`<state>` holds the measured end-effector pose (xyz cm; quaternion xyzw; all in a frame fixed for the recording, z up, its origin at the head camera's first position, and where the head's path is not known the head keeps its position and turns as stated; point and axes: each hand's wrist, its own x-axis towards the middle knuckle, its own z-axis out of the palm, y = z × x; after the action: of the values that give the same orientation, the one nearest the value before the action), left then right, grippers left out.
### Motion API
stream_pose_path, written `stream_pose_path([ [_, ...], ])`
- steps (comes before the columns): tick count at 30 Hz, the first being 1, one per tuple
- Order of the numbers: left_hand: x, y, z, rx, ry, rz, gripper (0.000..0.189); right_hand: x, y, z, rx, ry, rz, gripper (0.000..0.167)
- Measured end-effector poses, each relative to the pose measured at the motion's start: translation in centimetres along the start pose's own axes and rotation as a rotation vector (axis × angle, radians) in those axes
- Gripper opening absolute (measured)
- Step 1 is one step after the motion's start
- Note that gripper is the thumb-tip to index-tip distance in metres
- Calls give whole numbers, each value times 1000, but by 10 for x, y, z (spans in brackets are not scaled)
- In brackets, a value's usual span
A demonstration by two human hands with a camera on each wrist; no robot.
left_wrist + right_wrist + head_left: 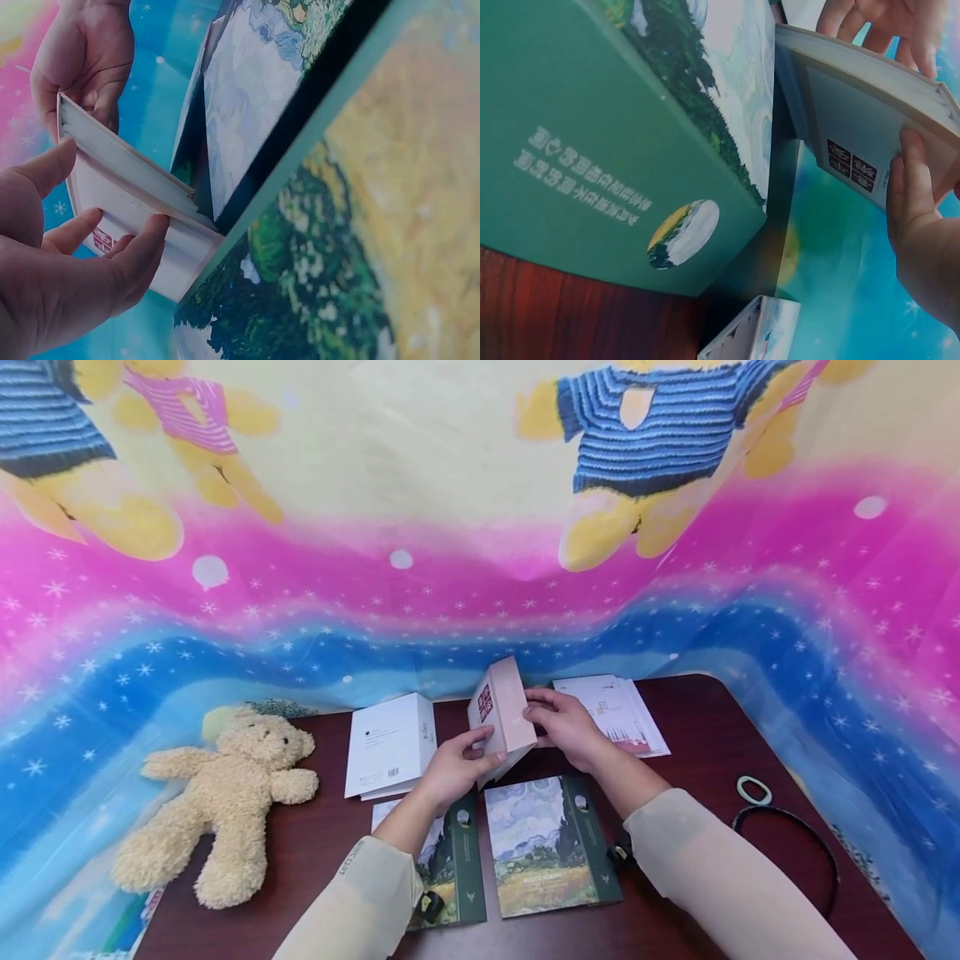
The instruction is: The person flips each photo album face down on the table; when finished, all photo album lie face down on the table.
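Observation:
A pale pink hardcover album (516, 703) with a dark red label on its cover stands tilted between both hands, page edges showing in the left wrist view. My left hand (459, 767) grips its near left side, fingers spread over the cover (142, 214) and thumb along the upper edge. From the right, my right hand (568, 723) holds the other side; one long finger lies along the labelled cover (855, 142) in the right wrist view. Just in front lie two photo albums with painted landscape covers, the right one (536, 852) and the left one (468, 864), partly behind my left forearm.
A white booklet (390, 743) with a barcode stands behind left. White printed booklets (637, 714) lie at the back right. A teddy bear (232, 793) occupies the left side. A pale green ring (753, 779) and black cord loop (834, 860) lie at right on the dark table (697, 727).

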<state>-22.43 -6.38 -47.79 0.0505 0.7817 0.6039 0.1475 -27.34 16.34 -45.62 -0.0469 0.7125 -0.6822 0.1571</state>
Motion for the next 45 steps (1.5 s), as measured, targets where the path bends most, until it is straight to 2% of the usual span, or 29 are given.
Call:
stream_pose_path([
  [8, 0, -5, 3, 112, 6, 20, 56, 1, 9, -9, 32, 19, 41, 49],
  [14, 2, -8, 5, 130, -2, 17, 55, 1, 18, -17, 23, 38, 80, 49],
  [21, 1, -10, 4, 105, -29, 0, 63, 2, 28, -23, 18, 99, 123, 51],
  [34, 0, -14, -2, 118, -36, -29, 66, 9, 44, -22, -65, 148, 168, 49],
  [45, 3, -14, -8, 100, -39, -41, 65, 14, 51, -14, -250, 192, 150, 46],
])
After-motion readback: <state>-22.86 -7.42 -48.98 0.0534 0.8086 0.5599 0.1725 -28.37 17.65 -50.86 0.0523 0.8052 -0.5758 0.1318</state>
